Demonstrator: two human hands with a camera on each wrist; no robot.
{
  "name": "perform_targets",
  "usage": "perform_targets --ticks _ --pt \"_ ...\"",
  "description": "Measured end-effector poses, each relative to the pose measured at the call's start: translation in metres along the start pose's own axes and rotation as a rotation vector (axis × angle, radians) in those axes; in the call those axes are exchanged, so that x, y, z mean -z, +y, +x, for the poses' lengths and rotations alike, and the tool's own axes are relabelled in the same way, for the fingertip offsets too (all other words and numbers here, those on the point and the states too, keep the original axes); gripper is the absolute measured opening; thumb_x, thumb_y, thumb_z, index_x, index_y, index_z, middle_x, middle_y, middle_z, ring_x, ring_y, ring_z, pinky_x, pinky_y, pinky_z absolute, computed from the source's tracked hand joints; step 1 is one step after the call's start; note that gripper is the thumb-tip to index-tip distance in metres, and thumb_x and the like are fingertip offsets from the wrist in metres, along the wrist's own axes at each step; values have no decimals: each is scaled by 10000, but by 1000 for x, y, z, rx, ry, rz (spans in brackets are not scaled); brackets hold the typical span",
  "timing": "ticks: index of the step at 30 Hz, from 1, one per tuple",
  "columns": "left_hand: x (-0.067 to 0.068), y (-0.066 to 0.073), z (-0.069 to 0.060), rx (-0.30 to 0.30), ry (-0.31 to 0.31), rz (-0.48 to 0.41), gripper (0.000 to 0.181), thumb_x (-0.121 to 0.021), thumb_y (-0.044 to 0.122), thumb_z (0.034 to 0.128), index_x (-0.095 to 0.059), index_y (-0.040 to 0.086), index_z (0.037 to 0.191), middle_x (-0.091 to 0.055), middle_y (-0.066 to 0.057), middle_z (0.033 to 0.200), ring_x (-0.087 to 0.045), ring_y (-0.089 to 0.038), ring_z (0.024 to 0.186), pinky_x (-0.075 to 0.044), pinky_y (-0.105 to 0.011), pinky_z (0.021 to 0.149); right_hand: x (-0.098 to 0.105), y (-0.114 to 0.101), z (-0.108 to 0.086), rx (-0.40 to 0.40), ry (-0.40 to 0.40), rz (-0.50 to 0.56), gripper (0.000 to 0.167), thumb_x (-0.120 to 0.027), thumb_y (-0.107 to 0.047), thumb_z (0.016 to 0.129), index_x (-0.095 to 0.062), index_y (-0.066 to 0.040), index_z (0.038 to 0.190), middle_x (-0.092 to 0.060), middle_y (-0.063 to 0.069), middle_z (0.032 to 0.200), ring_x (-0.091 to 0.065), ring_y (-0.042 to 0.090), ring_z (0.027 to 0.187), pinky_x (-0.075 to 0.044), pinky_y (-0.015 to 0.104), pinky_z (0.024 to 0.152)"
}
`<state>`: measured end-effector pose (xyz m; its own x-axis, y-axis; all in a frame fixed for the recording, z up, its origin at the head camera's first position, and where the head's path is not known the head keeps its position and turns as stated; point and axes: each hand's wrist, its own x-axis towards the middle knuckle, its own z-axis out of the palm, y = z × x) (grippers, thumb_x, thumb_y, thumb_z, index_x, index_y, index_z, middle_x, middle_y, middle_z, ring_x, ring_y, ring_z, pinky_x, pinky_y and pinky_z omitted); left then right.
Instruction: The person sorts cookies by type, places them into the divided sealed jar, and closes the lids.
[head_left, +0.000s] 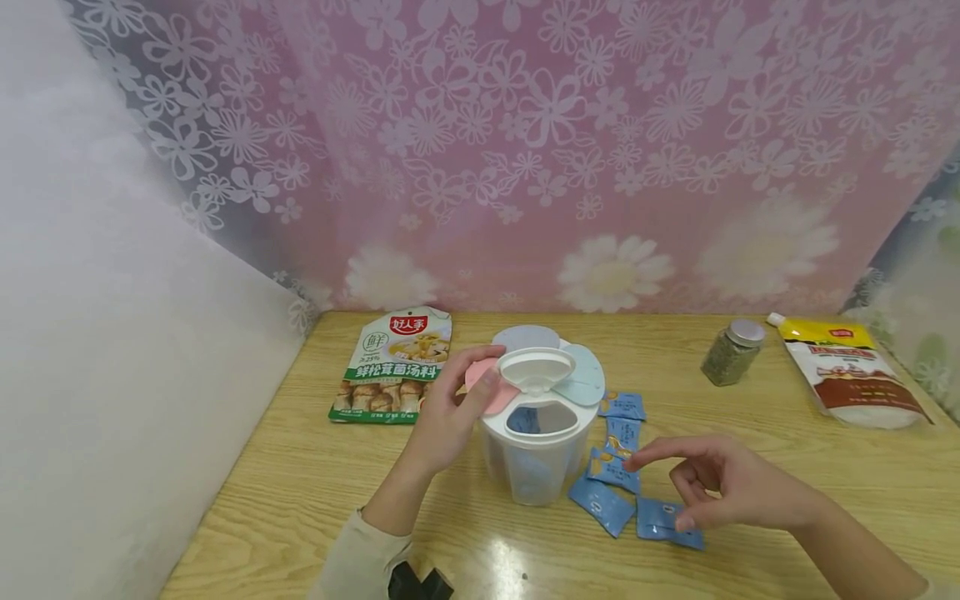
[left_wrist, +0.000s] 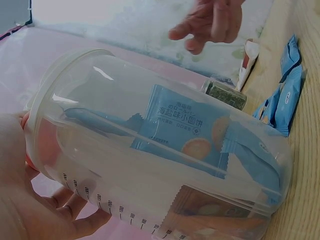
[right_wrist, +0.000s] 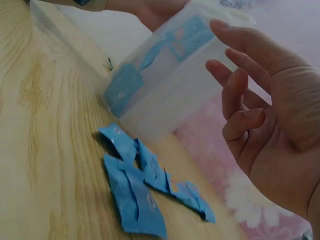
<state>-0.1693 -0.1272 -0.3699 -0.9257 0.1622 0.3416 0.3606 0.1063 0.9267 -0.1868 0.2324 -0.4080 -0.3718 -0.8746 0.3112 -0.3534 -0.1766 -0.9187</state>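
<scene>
A clear plastic storage container (head_left: 534, 467) with several lidded compartments stands on the table; its white front flap (head_left: 537, 367) is raised over an opening. My left hand (head_left: 447, 417) grips the container at its upper left, thumb on the pink lid (head_left: 495, 398), fingers round the side. Inside, a blue cracker packet (left_wrist: 175, 127) shows through the wall, with a brown packet (left_wrist: 205, 207) in another compartment. Several blue packets (head_left: 603, 504) lie right of the container. Over them hovers my right hand (head_left: 731, 483), its fingers loosely bent and nothing between them.
Left of the container lies a green and white soup-seasoning pouch (head_left: 393, 367). A glass jar of dried herbs (head_left: 733, 352) with a metal cap stands at the right, beside a spouted yellow and brown pouch (head_left: 855, 375). A floral curtain (head_left: 525, 167) hangs behind the table.
</scene>
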Motion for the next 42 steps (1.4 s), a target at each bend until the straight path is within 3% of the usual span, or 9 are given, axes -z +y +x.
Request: perform_targets --ticks 6,9,11,14,23,29,36,40,42 --pt "-1 1 -1 4 2 11 326 -522 276 1042 -576 196 1354 -527 -28 1393 -510 -180 1242 -562 -325 882 5 18 -15 -74 -72 83 682 -619 262 784 -446 100 1424 -585 140 905 -388 205 502 -519 278 493" --pt "-1 2 -1 2 7 21 323 -522 280 1042 -580 208 1351 -535 -22 1378 -517 -182 1226 -566 -326 866 10 26 -23 -110 -107 79 689 -640 243 785 -455 80 1429 -634 243 1139 -380 210 498 -510 238 494" --pt "-1 2 -1 3 9 21 318 -522 283 1042 -583 216 1347 -536 -17 1374 -523 -182 1213 -571 -329 853 13 31 -27 -129 -128 60 694 -660 223 788 -462 62 1432 -637 244 1234 -364 205 488 -481 210 480" --pt "0 1 0 4 9 22 316 -523 288 1042 -584 218 1344 -536 -17 1372 -525 -181 1203 -573 -327 847 17 37 -31 -142 -148 16 692 -687 182 801 -461 45 1440 -544 262 1403 -334 185 466 -420 177 446" --pt "0 0 0 -8 5 16 329 -521 281 1042 -579 188 1352 -543 -45 1371 -526 -193 1203 -575 -318 846 20 47 -44 -287 -126 -40 626 -731 45 848 -495 18 1427 -531 172 1464 -314 186 479 -429 163 500" --pt "1 1 0 -7 9 33 332 -520 289 1041 -578 198 1355 -546 -32 1375 -526 -191 1223 -566 -334 881 18 50 -47 -255 -119 -129 558 -714 3 885 -524 -22 1409 -514 142 1475 -359 170 493 -449 175 504" --pt "0 0 -1 -2 11 31 331 -523 289 1040 -581 193 1352 -544 -33 1382 -516 -192 1241 -556 -344 907 15 55 -48 -240 -88 -187 510 -705 -23 902 -550 -57 1386 -595 65 1349 -416 187 532 -455 211 498" --pt "0 1 -1 -2 12 29 330 -525 288 1041 -581 193 1352 -541 -30 1390 -505 -190 1262 -547 -349 928 14 55 -48 -263 -46 -179 468 -714 -29 894 -588 -60 1344 -634 44 1275 -391 226 529 -451 221 504" --pt "0 1 0 -3 12 28 329 -525 288 1041 -581 195 1352 -541 -29 1389 -506 -188 1262 -547 -346 927 15 56 -48 -231 -33 -152 434 -705 10 889 -609 -52 1307 -644 56 1230 -367 228 524 -446 231 502"
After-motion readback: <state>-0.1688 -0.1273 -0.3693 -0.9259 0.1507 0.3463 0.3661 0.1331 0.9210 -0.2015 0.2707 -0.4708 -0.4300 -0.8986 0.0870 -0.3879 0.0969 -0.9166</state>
